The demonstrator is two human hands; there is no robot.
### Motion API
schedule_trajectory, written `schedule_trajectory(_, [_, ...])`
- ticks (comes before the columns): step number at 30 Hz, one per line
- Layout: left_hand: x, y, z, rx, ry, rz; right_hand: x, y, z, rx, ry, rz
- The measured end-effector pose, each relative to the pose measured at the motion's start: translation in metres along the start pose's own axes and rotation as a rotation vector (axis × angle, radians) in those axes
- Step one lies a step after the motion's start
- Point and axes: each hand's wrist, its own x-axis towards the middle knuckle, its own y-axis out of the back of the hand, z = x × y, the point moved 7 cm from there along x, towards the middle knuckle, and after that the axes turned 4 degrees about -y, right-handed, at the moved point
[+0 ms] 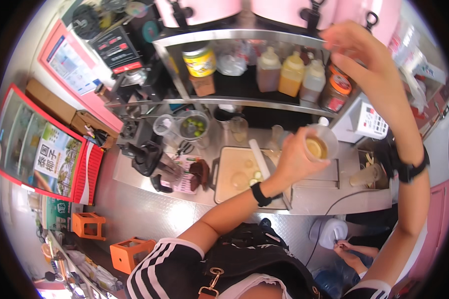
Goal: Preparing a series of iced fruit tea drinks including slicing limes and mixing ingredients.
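My left hand (297, 155) is closed around a clear plastic cup (331, 140), held tilted above the steel counter. Inside the cup is amber liquid with what looks like a lemon slice (316, 146). Up at the right, my right hand (353, 56) is raised in front of the shelf, blurred, its thumb and fingers apart. Near its fingers is a black tap (371, 20) on a pink drink dispenser (383, 9); contact cannot be made out. Below my left forearm lies a cutting board (228, 162) with pale green slices (257, 175) and a white rod-like tool (259, 159).
Squeeze bottles (292, 76) and an orange-lidded jar (336, 89) stand on the shelf. A blender jug (161, 164) and a container of green limes (192, 127) are left of the board. At lower right, another person's hands (344, 248) touch a white container (333, 231). A cable (327, 211) hangs over the counter edge.
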Motion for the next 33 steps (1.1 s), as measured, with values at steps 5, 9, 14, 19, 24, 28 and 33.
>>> schedule_trajectory(5, [0.047, 0.164, 0.001, 0.221, 0.143, 0.168, 0.135, -0.097, -0.052, -0.224, 0.226, 0.055])
schedule_trajectory(9, [0.088, 0.250, -0.005, 0.275, 0.071, 0.266, 0.224, -0.132, -0.067, -0.400, 0.180, 0.079])
schedule_trajectory(14, [0.127, 0.307, -0.013, 0.211, 0.040, 0.311, 0.248, -0.155, -0.080, -0.554, 0.374, -0.003])
schedule_trajectory(19, [0.146, 0.314, -0.014, 0.198, -0.017, 0.263, 0.204, -0.169, -0.098, -0.725, 0.461, 0.097])
schedule_trajectory(24, [0.149, 0.297, -0.010, 0.123, 0.013, 0.209, 0.183, -0.188, -0.096, -0.954, 0.715, 0.055])
schedule_trajectory(28, [0.148, 0.296, -0.009, 0.064, 0.025, 0.199, 0.174, -0.187, -0.103, -0.875, 0.799, 0.095])
schedule_trajectory(33, [0.150, 0.303, -0.018, 0.107, 0.049, 0.217, 0.177, -0.188, -0.102, -0.871, 0.807, 0.147])
